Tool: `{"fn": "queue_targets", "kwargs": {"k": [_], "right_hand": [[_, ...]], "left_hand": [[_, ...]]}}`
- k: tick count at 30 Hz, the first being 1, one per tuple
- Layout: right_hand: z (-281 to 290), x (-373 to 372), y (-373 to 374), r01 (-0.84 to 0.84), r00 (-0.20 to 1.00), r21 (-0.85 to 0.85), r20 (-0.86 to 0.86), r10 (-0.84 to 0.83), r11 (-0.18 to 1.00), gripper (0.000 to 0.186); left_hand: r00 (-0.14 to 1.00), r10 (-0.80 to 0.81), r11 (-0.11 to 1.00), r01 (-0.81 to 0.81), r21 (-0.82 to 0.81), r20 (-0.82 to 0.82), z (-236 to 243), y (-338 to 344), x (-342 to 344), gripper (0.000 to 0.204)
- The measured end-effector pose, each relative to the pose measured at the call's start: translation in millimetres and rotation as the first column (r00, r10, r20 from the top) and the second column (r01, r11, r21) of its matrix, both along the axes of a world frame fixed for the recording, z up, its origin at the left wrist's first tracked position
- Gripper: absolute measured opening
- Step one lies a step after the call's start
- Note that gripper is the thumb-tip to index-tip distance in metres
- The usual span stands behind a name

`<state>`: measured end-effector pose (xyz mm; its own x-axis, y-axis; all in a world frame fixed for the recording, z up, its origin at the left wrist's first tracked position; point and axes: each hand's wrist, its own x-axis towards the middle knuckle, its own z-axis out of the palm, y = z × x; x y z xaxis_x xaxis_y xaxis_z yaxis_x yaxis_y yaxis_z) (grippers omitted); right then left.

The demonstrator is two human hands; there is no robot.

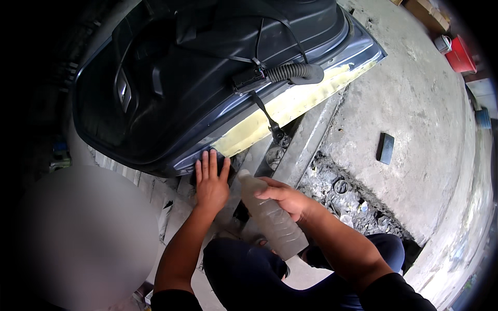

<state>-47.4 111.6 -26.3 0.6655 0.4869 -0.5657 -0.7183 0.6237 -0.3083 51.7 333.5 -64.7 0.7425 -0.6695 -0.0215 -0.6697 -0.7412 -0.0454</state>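
A dark vehicle door lies across the upper middle, with a pale yellow strip of coating along its near edge and a corrugated cable boot hanging over it. My left hand rests with fingers spread on the door's lower edge, where the yellow strip ends at the left. Just to its right, my right hand grips a cloudy plastic bottle, held at a slant with its top toward the door.
Concrete slabs surround a debris-strewn gap under and beside the door. A dark block lies at right. A red bucket, a small pail and a cardboard box stand at top right. A blurred disc hides the lower left.
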Motion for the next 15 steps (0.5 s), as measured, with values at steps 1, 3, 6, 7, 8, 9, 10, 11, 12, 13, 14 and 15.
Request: {"fn": "queue_targets", "kwargs": {"k": [1,3,6,7,8,9,10,11,12,13,14,15], "right_hand": [[0.4,2.8,2.7,-0.009,1.000,-0.004,0.028,0.009,1.000,0.067],[14.1,7.1,11.7,-0.012,1.000,-0.008,0.025,0.013,1.000,0.067],[20.2,9.1,17.8,-0.009,1.000,-0.020,0.019,0.009,1.000,0.067],[20.0,8.9,19.4,0.002,1.000,-0.017,0.018,-0.001,1.000,0.067],[21.6,9.9,23.8,0.006,1.000,-0.005,0.027,-0.006,1.000,0.067],[20.6,11.4,22.9,0.015,0.999,-0.006,0.032,-0.015,1.000,0.067],[20.0,14.0,21.8,0.023,0.999,-0.007,0.038,-0.023,1.000,0.066],[19.1,14.7,17.5,0.040,0.998,-0.016,0.038,-0.039,0.999,0.066],[19.5,14.2,15.1,0.050,0.998,-0.033,0.027,-0.049,0.998,0.065],[19.6,13.3,12.0,0.061,0.998,-0.052,0.014,-0.061,0.997,0.065],[21.4,16.2,16.2,0.061,0.998,-0.052,0.012,-0.060,0.997,0.065],[21.1,17.6,19.5,0.063,0.998,-0.047,0.015,-0.063,0.997,0.065]], "left_hand": [[1.000,-0.002,1.000,0.002,0.028,-0.002,-12.9,-4.4,-1.0,0.060],[0.999,0.038,0.999,-0.038,0.008,-0.021,-37.6,1.4,-0.3,0.066],[0.999,0.042,0.998,-0.042,-0.048,-0.017,-55.5,-12.9,7.5,0.071],[0.998,0.026,0.997,-0.030,-0.073,-0.056,-53.0,-18.3,12.0,0.072],[0.996,0.016,0.996,-0.024,-0.090,-0.084,-46.7,-18.1,17.5,0.073],[0.993,-0.004,0.993,-0.010,-0.120,-0.118,-43.2,-22.8,20.5,0.074],[0.981,0.010,0.993,-0.032,-0.110,-0.192,-33.5,-15.7,23.2,0.077],[0.975,0.051,0.996,-0.067,-0.066,-0.215,-26.3,-14.6,21.8,0.078],[0.967,0.097,0.995,-0.103,-0.015,-0.234,-17.4,-10.9,17.0,0.079],[0.958,0.141,0.990,-0.136,0.035,-0.252,-13.4,-8.6,11.8,0.080],[0.954,0.158,0.987,-0.144,0.073,-0.255,-6.7,1.9,9.8,0.079],[0.961,0.136,0.991,-0.130,0.041,-0.241,-8.1,1.9,13.8,0.079]]}}
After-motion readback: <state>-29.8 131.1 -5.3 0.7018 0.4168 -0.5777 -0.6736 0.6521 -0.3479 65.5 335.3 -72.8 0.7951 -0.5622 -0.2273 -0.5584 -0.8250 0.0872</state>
